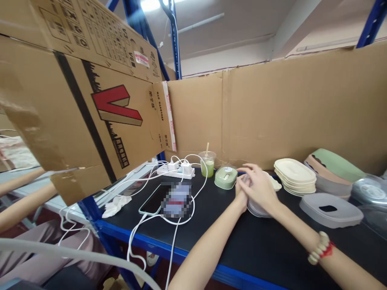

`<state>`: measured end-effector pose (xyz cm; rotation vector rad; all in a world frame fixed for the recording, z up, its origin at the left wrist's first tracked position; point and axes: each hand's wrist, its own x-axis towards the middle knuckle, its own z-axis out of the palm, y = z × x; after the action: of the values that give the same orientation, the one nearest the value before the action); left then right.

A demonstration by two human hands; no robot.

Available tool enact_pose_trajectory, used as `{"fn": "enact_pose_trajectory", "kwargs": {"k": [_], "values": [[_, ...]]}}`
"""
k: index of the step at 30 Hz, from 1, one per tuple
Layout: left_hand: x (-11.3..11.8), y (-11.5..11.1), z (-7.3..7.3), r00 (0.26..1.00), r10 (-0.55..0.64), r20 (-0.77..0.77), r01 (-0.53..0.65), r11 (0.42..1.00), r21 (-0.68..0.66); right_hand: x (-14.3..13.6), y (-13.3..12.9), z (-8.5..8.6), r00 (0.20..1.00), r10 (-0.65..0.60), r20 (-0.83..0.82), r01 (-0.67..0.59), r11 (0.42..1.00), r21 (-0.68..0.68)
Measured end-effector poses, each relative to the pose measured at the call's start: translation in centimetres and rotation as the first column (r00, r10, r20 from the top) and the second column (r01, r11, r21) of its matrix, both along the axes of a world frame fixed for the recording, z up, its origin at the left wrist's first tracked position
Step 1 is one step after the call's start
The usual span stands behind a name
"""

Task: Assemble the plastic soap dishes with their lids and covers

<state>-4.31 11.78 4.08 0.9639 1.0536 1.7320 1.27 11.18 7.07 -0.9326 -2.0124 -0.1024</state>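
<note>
hands | grey lid flat | long axis left-right

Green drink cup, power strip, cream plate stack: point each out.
green drink cup (pixel 208 164): head view, on its clear side wall.
power strip (pixel 175 172): head view, on its white top face.
cream plate stack (pixel 294 171): head view, on the top plate.

Green case, cream plates, black tabletop

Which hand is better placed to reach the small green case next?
Left, likely. The left hand lies right beside the green case, while the right hand rests over the clear lids, farther from it.
</note>
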Motion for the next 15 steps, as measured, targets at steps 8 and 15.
{"fn": "enact_pose_trajectory", "kwargs": {"k": [8,15], "values": [[-1.2,-0.8,1.4,0.974,-0.112,0.199,0.115,0.993,-0.004,4.9,2.1,-1.4,0.839,-0.156,-0.521,-0.167,0.837,-0.521],[-1.5,-1.5,2.4,0.979,-0.183,0.088,0.166,0.971,0.172,4.4,0.4,-0.6,0.758,-0.013,-0.652,-0.397,0.785,-0.476]]}}
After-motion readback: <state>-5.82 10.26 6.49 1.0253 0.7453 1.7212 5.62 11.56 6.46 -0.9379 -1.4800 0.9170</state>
